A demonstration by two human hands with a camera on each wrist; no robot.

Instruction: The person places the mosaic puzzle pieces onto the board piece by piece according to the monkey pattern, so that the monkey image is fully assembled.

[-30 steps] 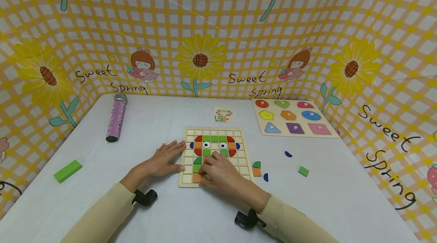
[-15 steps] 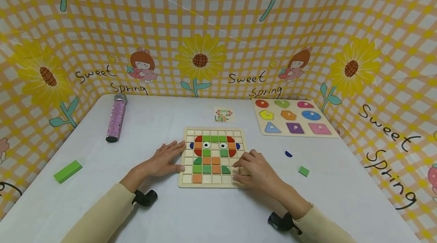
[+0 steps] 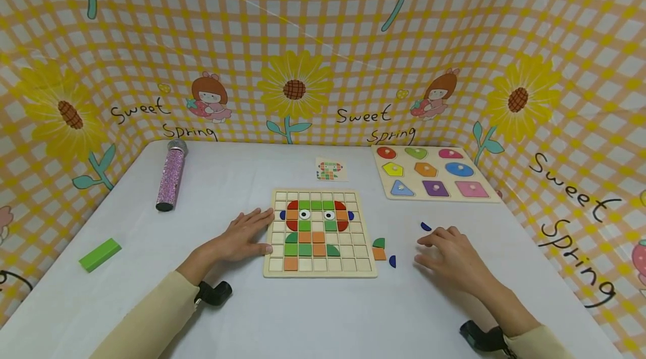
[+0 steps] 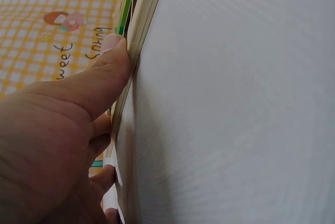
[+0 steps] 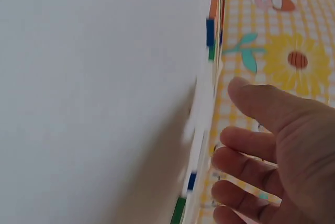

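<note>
A wooden grid board (image 3: 348, 272) lies mid-table, set with red, green, orange and blue tiles and two round eye pieces. My left hand (image 3: 242, 237) rests against its left edge, fingers stretched out and thumb touching the rim. To the right of the board, my right hand (image 3: 456, 261) hovers over the table with loosely bent fingers and holds nothing. Just beyond its fingertips lies a blue half-round tile (image 3: 425, 226). A green tile (image 5: 178, 211) shows below the fingers in the right wrist view; in the head view the hand hides it.
Beside the board's right edge lie a green quarter-round tile (image 3: 379, 243), an orange square (image 3: 379, 254) and another blue half-round (image 3: 392, 261). Behind are a pattern card (image 3: 331, 169) and a knobbed shape puzzle (image 3: 409, 171). A glittery microphone (image 3: 171, 176) and green block (image 3: 100, 254) lie left.
My right hand has moved right, from over the board to beside the loose tiles, uncovering the board's right side. A green quarter-round came into view on the board. The left hand stays put.
</note>
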